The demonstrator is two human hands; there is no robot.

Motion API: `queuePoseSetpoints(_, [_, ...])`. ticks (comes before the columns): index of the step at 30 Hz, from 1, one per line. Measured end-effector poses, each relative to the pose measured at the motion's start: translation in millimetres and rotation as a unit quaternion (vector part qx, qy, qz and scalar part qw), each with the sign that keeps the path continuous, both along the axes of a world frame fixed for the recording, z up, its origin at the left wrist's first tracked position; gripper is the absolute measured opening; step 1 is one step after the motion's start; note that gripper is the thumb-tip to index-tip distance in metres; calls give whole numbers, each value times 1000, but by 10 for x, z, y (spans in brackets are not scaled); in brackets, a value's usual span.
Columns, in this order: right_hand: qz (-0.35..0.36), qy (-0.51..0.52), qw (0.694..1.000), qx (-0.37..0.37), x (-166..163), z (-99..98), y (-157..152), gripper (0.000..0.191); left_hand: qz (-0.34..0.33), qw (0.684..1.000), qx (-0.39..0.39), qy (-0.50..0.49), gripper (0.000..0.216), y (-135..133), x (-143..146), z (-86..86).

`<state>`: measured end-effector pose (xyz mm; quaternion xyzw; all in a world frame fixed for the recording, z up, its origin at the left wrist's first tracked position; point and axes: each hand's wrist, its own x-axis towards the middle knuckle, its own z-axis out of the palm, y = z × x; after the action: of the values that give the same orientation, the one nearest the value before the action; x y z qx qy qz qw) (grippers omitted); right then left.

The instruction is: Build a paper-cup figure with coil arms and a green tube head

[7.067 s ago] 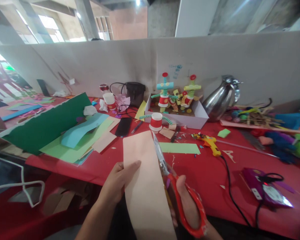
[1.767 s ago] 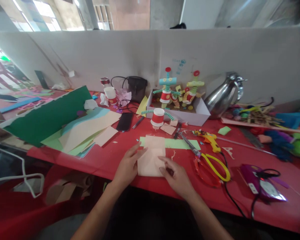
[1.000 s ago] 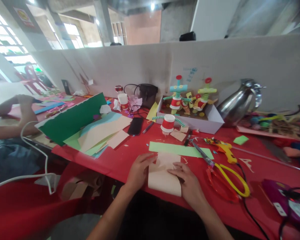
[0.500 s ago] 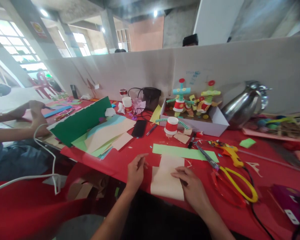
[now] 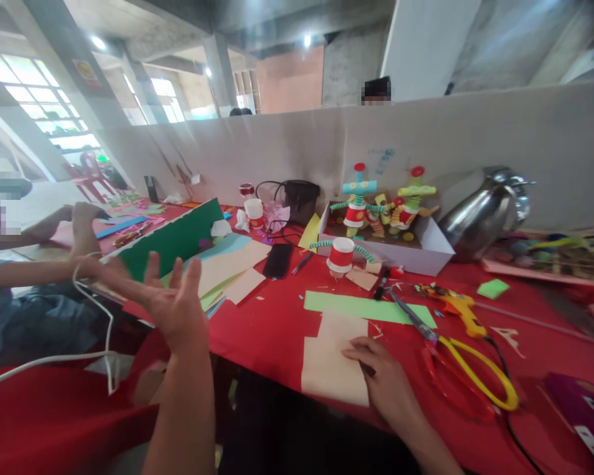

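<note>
My left hand is lifted off the table, palm up and fingers spread, in front of the green box. It holds nothing. A sheet of cream paper lies at the front table edge, with a narrower part reaching toward a light green paper strip. At its right side my right hand is closed on the paper's edge, fingertips on top. A dark patch shows under those fingers; I cannot tell what it is. Scissors with red and yellow handles lie to the right, blades on the strip's end.
Behind the strip stand a red-and-white paper cup with spring arms, a white box holding paper figures, and a phone. A yellow glue gun and steel jug are rightward. A co-worker's arm is at far left.
My left hand has swung up and left from beside the cream paper, its fingers spreading open. My right hand stays on the paper. The view has shifted slightly.
</note>
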<state>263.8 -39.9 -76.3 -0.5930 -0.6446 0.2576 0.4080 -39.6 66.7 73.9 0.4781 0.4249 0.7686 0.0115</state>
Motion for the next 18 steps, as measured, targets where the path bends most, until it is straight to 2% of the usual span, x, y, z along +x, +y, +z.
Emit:
queuePoseSetpoints(3, [3, 1, 1000, -3, 0, -18, 2, 41, -77, 985, -115, 103, 53, -154, 291, -425])
queuePoseSetpoints(5, [0, -3, 1000, 0, 1, -22, 6, 42, -205, 924, -178, 269, 27, -308, 543, -760])
queuePoseSetpoints(8, [-9, -13, 1000, 3, 1, -1, 11, 39, -353, 826, -241, 369, 24, -498, 844, -1092])
queuePoseSetpoints(10, [-12, -16, 1000, -3, -1, 27, 10, 36, -403, 792, -255, 380, 24, -548, 934, -1163])
queuePoseSetpoints(13, [-8, -8, 1000, -15, -1, 69, 7, 38, -428, 789, -293, 330, 24, -530, 913, -1157])
queuePoseSetpoints(18, [-14, 23, 1000, -15, 9, 66, 9, 37, -396, 827, -344, 202, 29, -451, 766, -1189])
